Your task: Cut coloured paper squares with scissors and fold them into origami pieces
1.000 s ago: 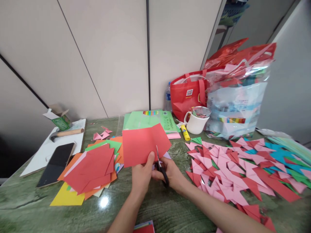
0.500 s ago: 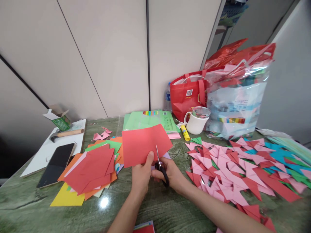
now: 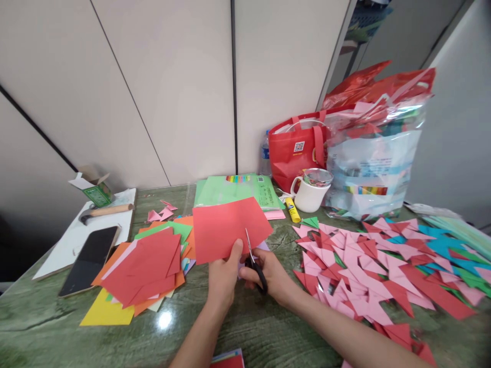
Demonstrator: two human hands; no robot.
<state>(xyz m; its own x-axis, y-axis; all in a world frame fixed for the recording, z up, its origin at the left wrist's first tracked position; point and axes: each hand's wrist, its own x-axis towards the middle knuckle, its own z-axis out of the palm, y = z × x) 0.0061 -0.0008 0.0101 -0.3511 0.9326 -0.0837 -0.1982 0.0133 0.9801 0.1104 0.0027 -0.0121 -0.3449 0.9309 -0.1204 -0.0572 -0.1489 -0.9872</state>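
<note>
A red sheet of paper (image 3: 220, 230) is held up above the table, pinched at its lower edge by my left hand (image 3: 226, 271), with the thumb on top. My right hand (image 3: 270, 276) grips black-handled scissors (image 3: 256, 271), fingers around the handles. The scissors' blade lies over the right part of the sheet and points away from me; the other blade is hidden behind the paper. To the left lies a loose pile of coloured paper squares (image 3: 143, 260), mostly red and orange on top.
Folded pink and red paper pieces (image 3: 368, 276) cover the table's right side. Behind stand a white mug (image 3: 310, 197), a glue stick (image 3: 292, 210), a red bag (image 3: 291, 163) and a stuffed plastic bag (image 3: 374, 163). A phone (image 3: 90, 260) and a hammer (image 3: 105, 212) lie left.
Almost nothing differs. The red sheet and the scissors have shifted only very slightly, and both hands keep their grip.
</note>
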